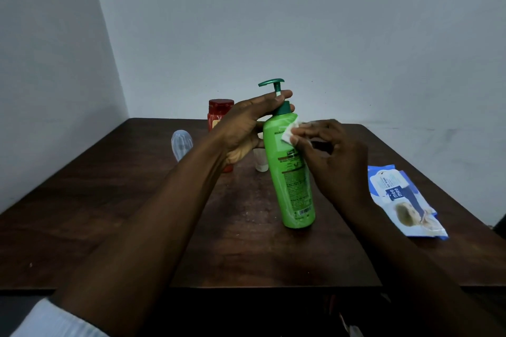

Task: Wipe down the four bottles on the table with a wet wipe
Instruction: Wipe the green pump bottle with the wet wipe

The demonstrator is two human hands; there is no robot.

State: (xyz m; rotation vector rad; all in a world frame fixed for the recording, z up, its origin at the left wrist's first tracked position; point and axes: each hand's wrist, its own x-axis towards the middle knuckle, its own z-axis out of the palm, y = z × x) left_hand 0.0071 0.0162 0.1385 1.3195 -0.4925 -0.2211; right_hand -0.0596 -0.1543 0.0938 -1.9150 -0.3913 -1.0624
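Note:
A tall green pump bottle [291,180] stands tilted on the dark wooden table [109,200], its base near the table's middle. My left hand [246,128] holds it at the dark green neck, fingers reaching round behind the pump. My right hand [332,156] pinches a small white wet wipe [290,131] against the bottle's upper right shoulder. Behind my left hand stands a red jar [220,111], partly hidden. A clear bottle [181,143] sits to its left. A small white bottle [260,160] peeks out behind the green one.
A blue and white pack of wet wipes [405,200] lies flat near the table's right edge. Pale walls meet in a corner behind the table's far left. A white sleeve [54,320] shows at the bottom left.

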